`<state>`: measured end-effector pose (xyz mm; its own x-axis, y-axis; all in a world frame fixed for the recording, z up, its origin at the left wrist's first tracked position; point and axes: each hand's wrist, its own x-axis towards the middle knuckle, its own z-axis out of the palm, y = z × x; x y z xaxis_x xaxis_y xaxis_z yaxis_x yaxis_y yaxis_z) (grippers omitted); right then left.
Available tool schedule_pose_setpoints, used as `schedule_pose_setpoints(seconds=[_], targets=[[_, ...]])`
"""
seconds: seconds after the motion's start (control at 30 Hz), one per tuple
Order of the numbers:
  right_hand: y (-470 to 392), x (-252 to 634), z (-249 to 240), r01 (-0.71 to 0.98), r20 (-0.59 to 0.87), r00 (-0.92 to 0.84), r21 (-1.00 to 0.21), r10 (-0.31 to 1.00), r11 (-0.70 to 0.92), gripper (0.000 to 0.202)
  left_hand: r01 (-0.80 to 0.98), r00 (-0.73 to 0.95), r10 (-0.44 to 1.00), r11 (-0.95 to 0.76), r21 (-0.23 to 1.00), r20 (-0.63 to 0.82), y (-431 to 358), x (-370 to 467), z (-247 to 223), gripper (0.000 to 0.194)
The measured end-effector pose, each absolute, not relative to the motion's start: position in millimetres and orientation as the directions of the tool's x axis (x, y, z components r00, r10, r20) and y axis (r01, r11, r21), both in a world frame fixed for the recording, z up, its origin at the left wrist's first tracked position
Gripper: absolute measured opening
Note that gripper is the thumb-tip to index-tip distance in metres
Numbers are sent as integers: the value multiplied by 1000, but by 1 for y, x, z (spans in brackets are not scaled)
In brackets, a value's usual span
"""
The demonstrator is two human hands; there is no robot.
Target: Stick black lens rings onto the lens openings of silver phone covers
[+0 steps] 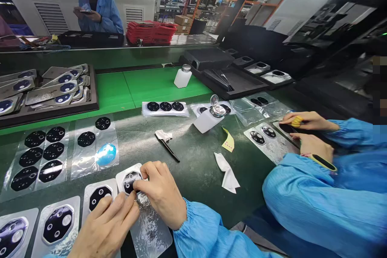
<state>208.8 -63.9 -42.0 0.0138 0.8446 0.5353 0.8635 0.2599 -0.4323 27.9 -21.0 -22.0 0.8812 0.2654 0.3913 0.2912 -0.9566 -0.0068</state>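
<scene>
Several silvery plates, each with a black octagonal camera cover, lie in a row along the near edge; one (pixel 58 222) is left of my hands. At the right end of the row, my right hand (pixel 161 193) rests with thumb and index finger pressed together on the black cover of a plate (pixel 152 229). What they pinch, if anything, is too small to make out. My left hand (pixel 105 225) lies over the neighbouring plate (pixel 99 193), its fingers close together and fingertips touching the edge of the right plate. Whether it grips anything is hidden.
Film sheets with black discs (pixel 35 155) lie at the left. Ahead are tweezers (pixel 169 150), white paper (pixel 226 172), and an open-lidded bottle (pixel 208 120). A tray of plates (pixel 98 88) stands back left. A co-worker's hands (pixel 314 141) handle a plate at right.
</scene>
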Motion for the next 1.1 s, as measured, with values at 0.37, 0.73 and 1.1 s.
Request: schedule_pose_setpoints(seconds=[0.37,0.73,1.1], targets=[[-64,210,-42,872,556,28,-419,830,252,13,294,878,274,-956,10,392,-21,28,-22,38],[-65,213,-38,821,477,32,-514,878,249,18,291,911,263,-956,-41,318,-20,29,-20,35],[-85,203,-46,590,300,206,-797,931,126,18,342,888,405,-897,279,215,-4,57,-4,32]])
